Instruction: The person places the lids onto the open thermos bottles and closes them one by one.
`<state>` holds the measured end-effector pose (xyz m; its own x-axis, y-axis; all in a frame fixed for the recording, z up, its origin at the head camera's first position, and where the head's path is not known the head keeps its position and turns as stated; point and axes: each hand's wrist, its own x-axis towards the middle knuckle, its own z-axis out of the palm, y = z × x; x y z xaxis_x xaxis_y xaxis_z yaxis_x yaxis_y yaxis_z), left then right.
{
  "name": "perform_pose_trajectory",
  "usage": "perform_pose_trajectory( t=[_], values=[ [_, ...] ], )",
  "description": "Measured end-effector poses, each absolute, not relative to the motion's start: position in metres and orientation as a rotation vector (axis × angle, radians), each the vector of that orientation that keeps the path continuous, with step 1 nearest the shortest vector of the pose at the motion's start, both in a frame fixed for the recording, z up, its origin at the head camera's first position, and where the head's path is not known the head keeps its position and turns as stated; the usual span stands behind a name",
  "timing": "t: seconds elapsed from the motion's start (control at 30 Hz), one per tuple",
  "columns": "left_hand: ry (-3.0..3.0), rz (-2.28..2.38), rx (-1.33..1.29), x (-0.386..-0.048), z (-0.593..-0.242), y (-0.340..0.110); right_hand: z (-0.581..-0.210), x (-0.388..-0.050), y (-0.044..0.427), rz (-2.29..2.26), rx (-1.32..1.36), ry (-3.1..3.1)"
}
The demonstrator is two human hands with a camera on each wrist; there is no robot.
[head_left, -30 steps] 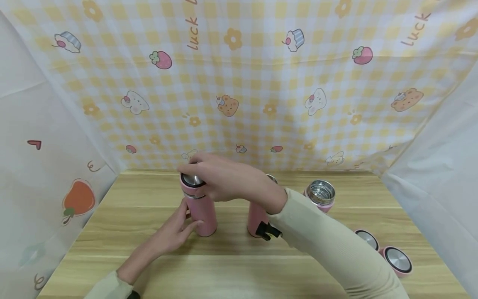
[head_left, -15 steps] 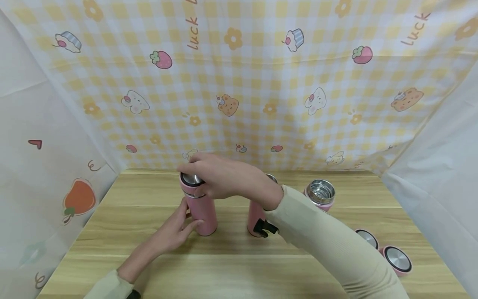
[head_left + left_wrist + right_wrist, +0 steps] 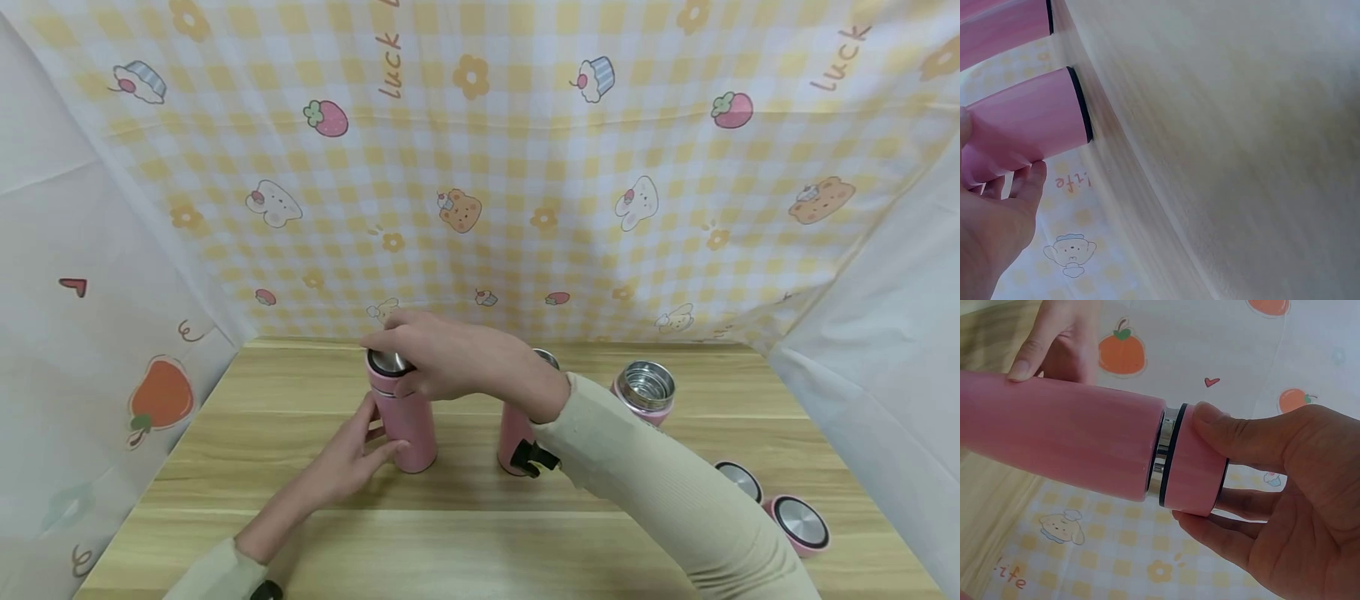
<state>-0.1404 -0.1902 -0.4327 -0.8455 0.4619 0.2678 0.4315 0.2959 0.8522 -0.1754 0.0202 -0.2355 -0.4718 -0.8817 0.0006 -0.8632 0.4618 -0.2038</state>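
Note:
A pink bottle point(image 3: 408, 429) stands upright at the left of the table. My left hand point(image 3: 341, 462) holds its body low down, thumb in front and fingers behind. From above, my right hand point(image 3: 450, 358) grips the pink lid point(image 3: 1197, 462) with its steel top. In the right wrist view a silver band shows between lid and body, and the thumb and fingers lie around the lid's side. The left wrist view shows my left hand point(image 3: 997, 225) around the bottle body point(image 3: 1035, 125).
A second pink bottle point(image 3: 513, 437) stands behind my right forearm, its steel rim partly hidden. An open bottle point(image 3: 645, 392) stands further right. Two pink lids, one point(image 3: 738, 481) beside the other point(image 3: 801, 523), lie at the right. A checked cloth point(image 3: 510, 167) hangs behind the table point(image 3: 480, 542).
The bottle's lid and my right hand have shifted very slightly. Both hands keep their hold, and the other bottles and lids have stayed in place.

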Motion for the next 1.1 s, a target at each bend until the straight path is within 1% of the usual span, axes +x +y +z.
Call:
perform_pose_trajectory(
  t=[0.57, 1.1],
  values=[
    [2.403, 1.811, 0.673, -0.1438, -0.432, -0.1924, -0.2351, -0.1774, 0.0189, -0.255, -1.557, 2.576],
    [2.335, 1.883, 0.706, -0.1452, -0.4336, -0.1925, -0.2349, -0.1774, 0.0153, -0.179, -1.569, 2.579]
  ],
)
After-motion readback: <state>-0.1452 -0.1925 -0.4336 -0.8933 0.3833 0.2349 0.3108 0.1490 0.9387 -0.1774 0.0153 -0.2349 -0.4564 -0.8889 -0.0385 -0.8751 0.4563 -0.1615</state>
